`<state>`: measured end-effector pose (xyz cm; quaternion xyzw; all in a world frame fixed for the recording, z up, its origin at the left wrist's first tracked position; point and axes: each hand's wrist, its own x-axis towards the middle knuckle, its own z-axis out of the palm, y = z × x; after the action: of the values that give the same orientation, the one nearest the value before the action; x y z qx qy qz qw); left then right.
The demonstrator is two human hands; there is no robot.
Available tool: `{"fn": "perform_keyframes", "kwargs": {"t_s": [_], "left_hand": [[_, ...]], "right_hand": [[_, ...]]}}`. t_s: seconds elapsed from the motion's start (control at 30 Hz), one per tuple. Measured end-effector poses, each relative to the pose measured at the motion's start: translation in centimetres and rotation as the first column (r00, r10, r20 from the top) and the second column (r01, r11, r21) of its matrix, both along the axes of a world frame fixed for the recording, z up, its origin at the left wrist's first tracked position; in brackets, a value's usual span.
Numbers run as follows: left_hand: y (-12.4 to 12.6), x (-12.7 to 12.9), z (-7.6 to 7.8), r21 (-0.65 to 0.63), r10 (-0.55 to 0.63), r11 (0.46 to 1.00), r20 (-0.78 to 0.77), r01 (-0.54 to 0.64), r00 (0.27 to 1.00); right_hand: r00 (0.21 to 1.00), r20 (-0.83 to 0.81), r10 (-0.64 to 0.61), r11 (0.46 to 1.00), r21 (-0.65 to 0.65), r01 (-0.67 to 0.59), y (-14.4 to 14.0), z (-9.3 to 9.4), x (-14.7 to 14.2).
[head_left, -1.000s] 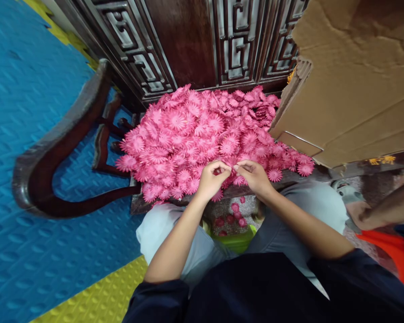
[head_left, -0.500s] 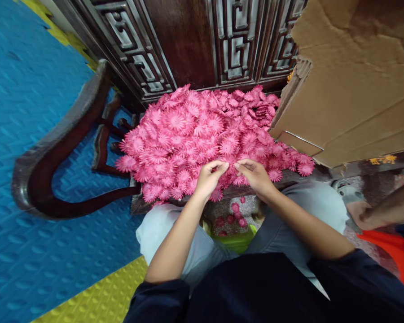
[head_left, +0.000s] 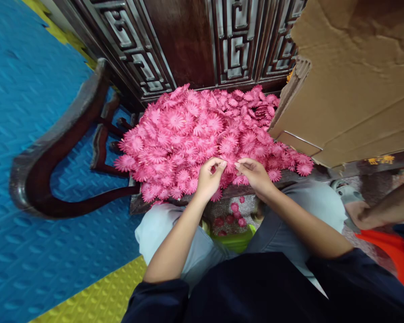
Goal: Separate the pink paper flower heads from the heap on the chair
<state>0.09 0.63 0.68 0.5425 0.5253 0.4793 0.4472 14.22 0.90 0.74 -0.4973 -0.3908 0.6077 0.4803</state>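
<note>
A large heap of pink flower heads [head_left: 205, 134] is piled on the seat of a dark wooden chair [head_left: 54, 148], against its carved backrest [head_left: 188, 40]. At the near edge of the heap the left hand [head_left: 208, 179] and the right hand [head_left: 256, 175] are brought close together, fingertips almost meeting. Each hand is curled into a pinch, and something small and pink appears to be gripped in the left fingers; whether the right hand is clamped on anything cannot be told. The flower heads are judged to be very light, thin and soft, with many narrow petals that are easily creased or torn, so a gentle pinch at the centre disc is advised instead of at the petal tips. A cardboard box [head_left: 350, 76] is tilted over the right side of the heap. A few fallen flowers [head_left: 234, 215] are seen on the floor between the knees, above a green container [head_left: 237, 240].
</note>
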Motion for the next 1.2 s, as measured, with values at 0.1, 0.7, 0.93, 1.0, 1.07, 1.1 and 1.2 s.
{"fn": "perform_keyframes", "kwargs": {"t_s": [0.1, 0.7, 0.93, 1.0, 1.07, 1.1, 1.2], "left_hand": [[-0.4, 0.2, 0.4, 0.08, 0.051, 0.996, -0.086, -0.044, 0.995], [1.5, -5.4, 1.7, 0.31, 0.632, 0.734, 0.015, -0.605, 0.775], [1.1, -3.8, 1.2, 0.392, 0.623, 0.765, -0.247, -0.511, 0.742], [1.1, -3.7, 0.9, 0.452, 0.605, 0.783, -0.393, -0.427, 0.693], [1.2, -3.4, 0.5, 0.459, 0.554, 0.821, -0.5, -0.338, 0.665], [1.2, -3.3, 0.3, 0.449, 0.524, 0.841, -0.534, -0.303, 0.664], [1.4, -2.9, -0.2, 0.415, 0.468, 0.874, -0.572, -0.254, 0.674]], "right_hand": [[0.998, -0.053, 0.021, 0.998, -0.065, -0.025, -0.3, 0.4, -0.1], [0.999, -0.042, -0.008, 0.98, -0.201, -0.001, 0.3, -0.3, 0.4], [0.997, -0.063, 0.049, 0.968, -0.242, -0.063, -0.3, -0.3, -0.1], [0.997, -0.066, 0.046, 0.964, -0.257, -0.062, -0.4, -0.2, -0.1], [0.997, -0.069, 0.045, 0.961, -0.268, -0.062, -0.4, 0.0, 0.0], [0.997, -0.071, 0.041, 0.96, -0.274, -0.059, -0.4, 0.1, 0.0], [0.995, -0.094, 0.013, 0.959, -0.282, -0.039, -0.5, 0.4, 0.2]]}}
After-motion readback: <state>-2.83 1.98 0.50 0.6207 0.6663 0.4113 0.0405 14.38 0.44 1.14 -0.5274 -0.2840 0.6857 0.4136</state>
